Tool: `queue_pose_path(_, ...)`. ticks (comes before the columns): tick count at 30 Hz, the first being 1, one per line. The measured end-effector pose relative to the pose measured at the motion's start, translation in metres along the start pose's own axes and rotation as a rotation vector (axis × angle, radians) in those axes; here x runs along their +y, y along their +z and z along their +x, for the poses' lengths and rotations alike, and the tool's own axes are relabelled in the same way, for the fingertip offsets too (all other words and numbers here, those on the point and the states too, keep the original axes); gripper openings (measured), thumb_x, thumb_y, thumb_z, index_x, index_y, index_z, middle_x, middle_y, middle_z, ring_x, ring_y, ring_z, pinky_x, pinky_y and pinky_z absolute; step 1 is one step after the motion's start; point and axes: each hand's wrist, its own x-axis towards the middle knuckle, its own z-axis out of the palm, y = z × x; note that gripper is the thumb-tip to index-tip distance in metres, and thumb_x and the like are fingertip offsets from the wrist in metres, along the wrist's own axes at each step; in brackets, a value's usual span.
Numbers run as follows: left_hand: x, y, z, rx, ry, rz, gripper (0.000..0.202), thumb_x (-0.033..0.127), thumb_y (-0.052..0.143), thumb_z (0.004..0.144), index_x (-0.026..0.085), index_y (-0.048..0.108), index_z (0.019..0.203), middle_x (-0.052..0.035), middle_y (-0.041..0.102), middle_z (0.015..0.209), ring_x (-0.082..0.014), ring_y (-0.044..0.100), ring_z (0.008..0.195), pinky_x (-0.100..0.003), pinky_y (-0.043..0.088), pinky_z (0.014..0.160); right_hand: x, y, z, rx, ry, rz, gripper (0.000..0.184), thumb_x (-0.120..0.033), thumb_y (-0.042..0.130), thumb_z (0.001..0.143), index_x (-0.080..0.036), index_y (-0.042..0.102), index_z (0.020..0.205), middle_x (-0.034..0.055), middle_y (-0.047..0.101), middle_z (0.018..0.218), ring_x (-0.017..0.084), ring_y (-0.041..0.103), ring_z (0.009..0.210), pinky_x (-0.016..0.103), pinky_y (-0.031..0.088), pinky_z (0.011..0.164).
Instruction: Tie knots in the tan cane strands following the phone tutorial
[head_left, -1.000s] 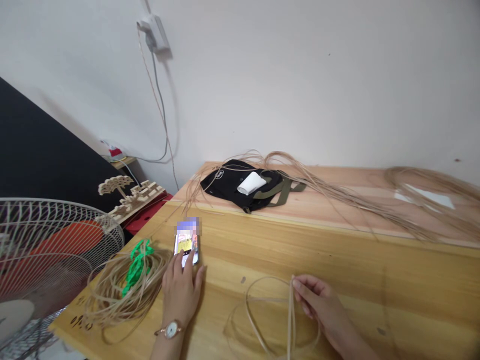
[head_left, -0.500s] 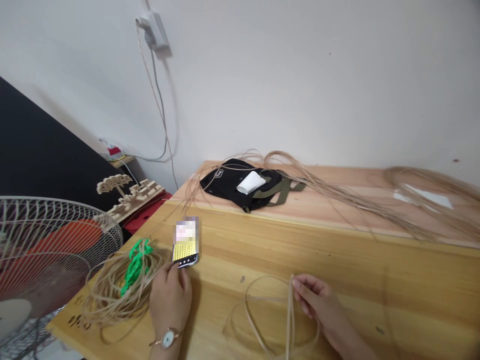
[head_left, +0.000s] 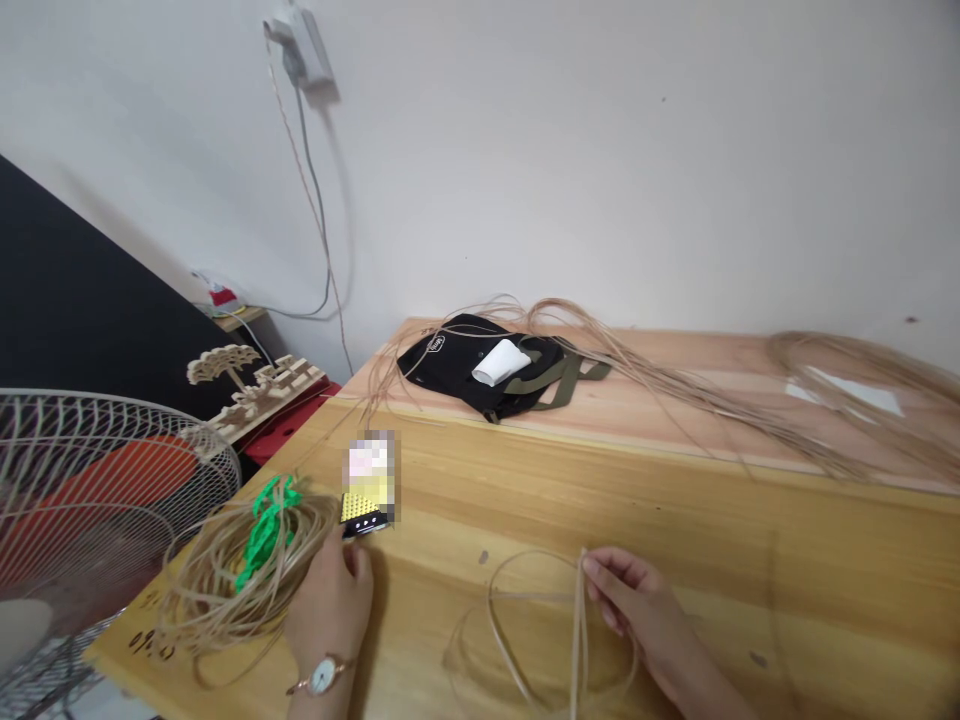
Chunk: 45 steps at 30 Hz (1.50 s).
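My left hand [head_left: 328,600], with a watch on the wrist, rests on the wooden table [head_left: 600,510] just below a phone [head_left: 366,485] with a lit screen. Its fingers are curled loosely and touch the edge of a coil of pale rattan strands [head_left: 225,580] tied with green cord [head_left: 264,525]. My right hand [head_left: 637,600] pinches a thin rattan strip [head_left: 577,630] that loops on the table in front of me.
A black bag [head_left: 480,370] with a white paper roll lies at the table's far side, under long loose rattan strands [head_left: 712,400]. A standing fan [head_left: 82,500] is at the left, a wooden model [head_left: 247,385] behind it. A cable hangs from a wall plug [head_left: 300,50].
My left hand slid back off the phone toward the left, onto the edge of the rattan coil. The phone screen changed. My right hand kept still.
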Motion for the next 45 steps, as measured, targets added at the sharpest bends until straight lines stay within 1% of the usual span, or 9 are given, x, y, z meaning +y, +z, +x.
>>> queue_pose_path(6,-0.004,0.007,-0.004,0.117,0.113,0.039,0.031,0.029,0.038,0.079,0.020,0.060,0.099,-0.0067,0.063,0.085,-0.0201,0.057,0.065,-0.026,0.034,0.046,0.000,0.000,0.000,-0.009,-0.013,-0.010,0.037,-0.049,0.066,0.057,-0.015,0.056,0.060,-0.0048,0.049,0.048,0.002,0.035,0.032,0.015,0.023,0.032)
queue_pose_path(14,0.005,0.006,0.006,-0.051,0.171,0.075,0.037,0.028,0.035,0.080,0.019,0.048,0.114,-0.0089,0.060,0.093,-0.0206,0.058,0.066,-0.027,0.035,0.048,0.000,0.000,0.000,-0.009,-0.001,-0.011,0.037,-0.049,0.066,0.058,-0.014,0.057,0.063,-0.0051,0.049,0.048,0.002,0.035,0.033,0.015,0.023,0.033)
queue_pose_path(16,0.004,0.006,0.007,-0.054,0.169,0.053,0.038,0.028,0.034,0.081,0.019,0.046,0.116,-0.0088,0.061,0.091,-0.0205,0.058,0.066,-0.027,0.035,0.048,0.001,0.000,0.000,-0.007,-0.002,-0.010,0.036,-0.049,0.066,0.057,-0.014,0.056,0.061,-0.0052,0.049,0.047,0.002,0.035,0.032,0.015,0.023,0.032)
queue_pose_path(23,0.000,0.010,0.006,0.234,0.219,0.005,0.037,0.027,0.039,0.079,0.011,0.047,0.112,-0.0125,0.055,0.091,-0.0227,0.055,0.080,-0.029,0.041,0.058,0.001,-0.001,0.000,-0.007,-0.009,-0.003,0.036,-0.050,0.066,0.056,-0.015,0.056,0.060,-0.0052,0.049,0.047,0.002,0.034,0.032,0.016,0.023,0.032)
queue_pose_path(26,0.002,0.008,0.005,0.187,0.156,0.044,0.039,0.031,0.037,0.081,0.012,0.046,0.114,-0.0132,0.055,0.093,-0.0234,0.056,0.076,-0.029,0.040,0.053,0.001,-0.001,0.000,-0.013,-0.014,-0.001,0.036,-0.049,0.066,0.057,-0.015,0.057,0.061,-0.0052,0.049,0.047,0.002,0.034,0.032,0.015,0.023,0.032)
queue_pose_path(32,0.011,-0.002,0.005,-0.043,0.062,0.022,0.042,0.033,0.028,0.084,0.018,0.039,0.122,-0.0116,0.058,0.102,-0.0249,0.059,0.073,-0.031,0.039,0.053,0.000,0.000,0.000,-0.015,-0.013,0.002,0.035,-0.048,0.066,0.058,-0.015,0.058,0.062,-0.0052,0.049,0.047,0.002,0.035,0.032,0.015,0.023,0.033)
queue_pose_path(36,0.011,-0.003,0.006,-0.090,0.086,0.072,0.043,0.032,0.025,0.084,0.019,0.039,0.123,-0.0116,0.061,0.094,-0.0245,0.060,0.070,-0.030,0.038,0.052,0.000,0.000,-0.001,-0.026,-0.021,0.002,0.033,-0.046,0.066,0.060,-0.014,0.057,0.062,-0.0053,0.049,0.047,0.002,0.035,0.033,0.014,0.023,0.033)
queue_pose_path(41,0.008,0.001,0.008,-0.133,0.156,0.063,0.041,0.030,0.025,0.084,0.021,0.041,0.121,-0.0101,0.060,0.098,-0.0238,0.060,0.075,-0.029,0.037,0.052,-0.001,-0.001,-0.002,-0.020,-0.018,0.007,0.033,-0.046,0.065,0.060,-0.014,0.057,0.063,-0.0057,0.048,0.047,0.001,0.035,0.033,0.014,0.023,0.033)
queue_pose_path(45,0.008,0.004,0.009,-0.139,0.135,0.053,0.043,0.031,0.027,0.083,0.020,0.035,0.124,-0.0109,0.063,0.092,-0.0252,0.061,0.071,-0.030,0.037,0.052,-0.001,0.000,-0.002,-0.031,-0.017,0.009,0.033,-0.046,0.065,0.060,-0.014,0.057,0.063,-0.0056,0.048,0.047,0.001,0.035,0.033,0.014,0.023,0.033)
